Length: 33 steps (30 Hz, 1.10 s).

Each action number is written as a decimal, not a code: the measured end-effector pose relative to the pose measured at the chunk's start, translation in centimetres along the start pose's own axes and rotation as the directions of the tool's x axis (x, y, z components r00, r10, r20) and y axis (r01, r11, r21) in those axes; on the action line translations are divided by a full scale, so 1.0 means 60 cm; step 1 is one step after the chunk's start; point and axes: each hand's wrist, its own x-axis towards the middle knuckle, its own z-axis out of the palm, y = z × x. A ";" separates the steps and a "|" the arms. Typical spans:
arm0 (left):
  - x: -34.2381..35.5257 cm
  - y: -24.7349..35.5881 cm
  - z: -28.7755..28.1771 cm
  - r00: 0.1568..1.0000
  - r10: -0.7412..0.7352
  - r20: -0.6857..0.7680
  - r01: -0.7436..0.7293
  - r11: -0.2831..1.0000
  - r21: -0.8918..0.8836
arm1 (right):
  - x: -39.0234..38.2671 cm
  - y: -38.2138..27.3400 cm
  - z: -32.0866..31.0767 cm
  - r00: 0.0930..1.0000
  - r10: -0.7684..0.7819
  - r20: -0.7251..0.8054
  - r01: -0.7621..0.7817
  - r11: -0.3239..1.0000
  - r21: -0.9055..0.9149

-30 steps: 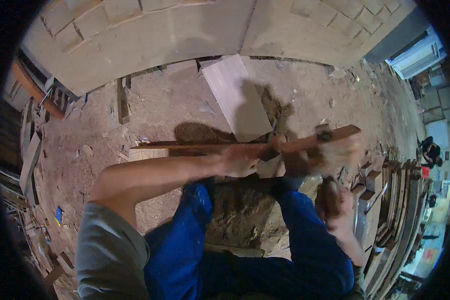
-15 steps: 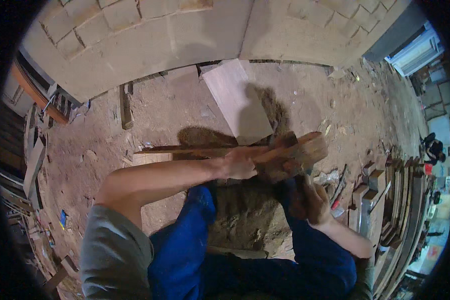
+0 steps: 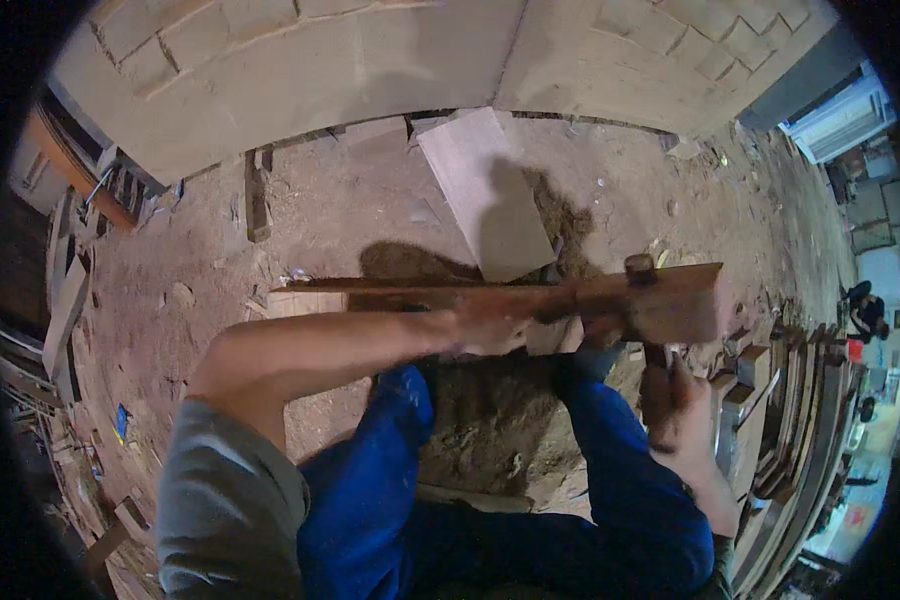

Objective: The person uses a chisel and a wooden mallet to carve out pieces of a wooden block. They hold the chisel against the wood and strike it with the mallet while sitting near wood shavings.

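My right hand [image 3: 682, 405] is closed round the handle of a wooden mallet [image 3: 675, 303]. The mallet's blocky brown head lies to the right of my left hand, and the top of its handle pokes out above the head. My left hand [image 3: 485, 328], somewhat blurred, is closed against a long narrow wooden board [image 3: 395, 296] that runs left to right in front of my knees. What its fingers hold is hidden. A pale wood block [image 3: 555, 337] shows between that hand and my right knee.
A wide pale plank [image 3: 485, 190] lies on the dirt floor ahead, towards large carved panels [image 3: 390, 85]. Stacked timber [image 3: 805, 420] stands at the right, with a person [image 3: 865, 310] farther off. Loose boards [image 3: 65, 315] lie at the left.
My right hand and the mallet have swung to the right, away from my left hand. My left hand stays in nearly the same place. The view has shifted slightly.
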 end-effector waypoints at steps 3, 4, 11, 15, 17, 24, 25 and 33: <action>-0.011 -0.003 -0.022 0.996 0.088 0.002 -0.088 0.993 -0.084 | -0.022 -0.007 -0.001 0.942 0.306 0.140 -0.336 0.867 0.368; -0.015 -0.008 -0.018 0.993 0.111 -0.042 -0.112 0.993 -0.032 | -0.023 -0.003 0.004 0.923 0.330 0.200 -0.386 0.803 0.454; 0.011 -0.030 0.020 0.940 0.289 -0.183 -0.342 0.812 -0.473 | -0.003 -0.014 0.018 0.789 0.282 0.546 -0.613 0.297 0.732; 0.006 0.023 -0.024 0.992 0.126 0.015 -0.125 0.989 -0.074 | -0.133 0.076 0.120 0.898 0.396 0.192 -0.414 0.608 0.678; 0.006 -0.013 0.003 0.987 0.145 0.064 -0.117 0.939 -0.325 | -0.075 0.069 0.108 0.844 0.350 0.405 -0.522 0.365 0.771; 0.010 -0.024 0.028 0.983 0.175 -0.052 -0.181 0.974 -0.138 | -0.010 -0.021 0.000 0.811 0.447 0.377 -0.567 0.443 0.695; 0.005 -0.010 0.009 0.996 0.069 0.049 -0.065 0.996 -0.066 | -0.015 -0.024 0.001 0.824 0.483 0.296 -0.538 0.505 0.675; 0.014 -0.013 0.013 0.977 0.198 -0.083 -0.189 0.977 0.104 | -0.010 -0.008 -0.021 0.976 -0.038 0.215 0.087 0.971 -0.222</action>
